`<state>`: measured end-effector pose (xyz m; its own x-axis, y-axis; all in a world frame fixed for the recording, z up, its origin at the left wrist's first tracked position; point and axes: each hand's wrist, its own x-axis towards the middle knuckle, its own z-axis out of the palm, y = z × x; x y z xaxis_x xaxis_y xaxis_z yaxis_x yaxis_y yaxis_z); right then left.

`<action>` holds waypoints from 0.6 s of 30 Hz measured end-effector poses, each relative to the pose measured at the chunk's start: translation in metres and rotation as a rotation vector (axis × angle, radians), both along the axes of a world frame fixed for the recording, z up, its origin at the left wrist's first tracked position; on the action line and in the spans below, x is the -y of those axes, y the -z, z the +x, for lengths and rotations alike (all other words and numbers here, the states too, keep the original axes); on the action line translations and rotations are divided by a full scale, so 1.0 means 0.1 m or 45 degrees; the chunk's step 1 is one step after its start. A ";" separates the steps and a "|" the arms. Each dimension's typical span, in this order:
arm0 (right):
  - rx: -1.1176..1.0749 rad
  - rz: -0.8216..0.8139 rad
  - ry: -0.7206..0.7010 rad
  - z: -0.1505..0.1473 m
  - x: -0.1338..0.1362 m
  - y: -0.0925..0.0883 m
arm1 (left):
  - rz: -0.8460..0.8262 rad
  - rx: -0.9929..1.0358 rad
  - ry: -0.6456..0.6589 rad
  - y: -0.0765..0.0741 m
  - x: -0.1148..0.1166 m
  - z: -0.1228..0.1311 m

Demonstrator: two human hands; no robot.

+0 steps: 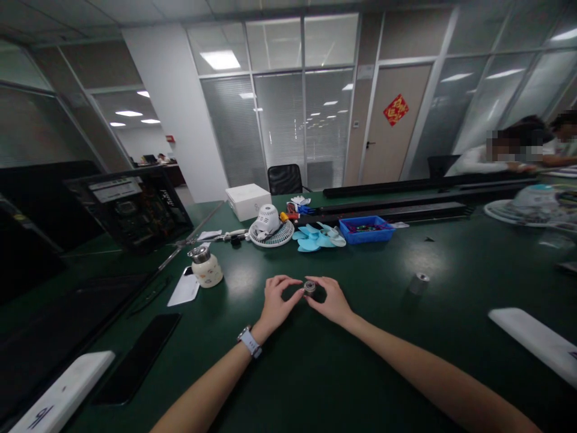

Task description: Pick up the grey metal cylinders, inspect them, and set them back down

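A small round metal part (309, 287), ringed on top like a bearing, is on the green table between my two hands. My left hand (277, 304) pinches it from the left with thumb and fingers; a pale-strapped watch is on that wrist. From the right, the thumb and fingertips of my right hand (332, 300) close around the same part. The fingers hide some of its sides. Farther right, a metal cylinder (419, 284) with a hole in its top stands alone on the table.
Left are a cream bottle (208, 269), a black phone (140, 359) and an opened computer case (130, 207). Ahead lie a white fan part (267, 224), light-blue fan blades (315, 237) and a blue tray (366, 230). White bars flank both sides. People sit far right.
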<state>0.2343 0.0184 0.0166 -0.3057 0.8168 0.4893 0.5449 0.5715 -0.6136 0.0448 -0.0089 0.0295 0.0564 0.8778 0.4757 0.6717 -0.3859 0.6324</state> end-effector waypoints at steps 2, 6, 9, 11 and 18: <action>-0.024 -0.068 -0.011 -0.01 -0.03 0.06 | -0.006 -0.028 -0.014 -0.04 -0.07 0.09; -0.016 -0.129 -0.029 -0.01 -0.06 0.11 | -0.061 -0.061 0.025 -0.09 -0.18 0.16; 0.010 -0.112 -0.059 -0.02 -0.07 0.11 | -0.024 -0.120 0.057 -0.12 -0.22 0.17; 0.028 -0.101 -0.067 -0.03 -0.07 0.11 | 0.010 -0.178 0.085 -0.16 -0.22 0.18; 0.088 -0.131 -0.050 -0.01 -0.05 0.07 | 0.075 -0.162 0.001 -0.25 -0.22 0.06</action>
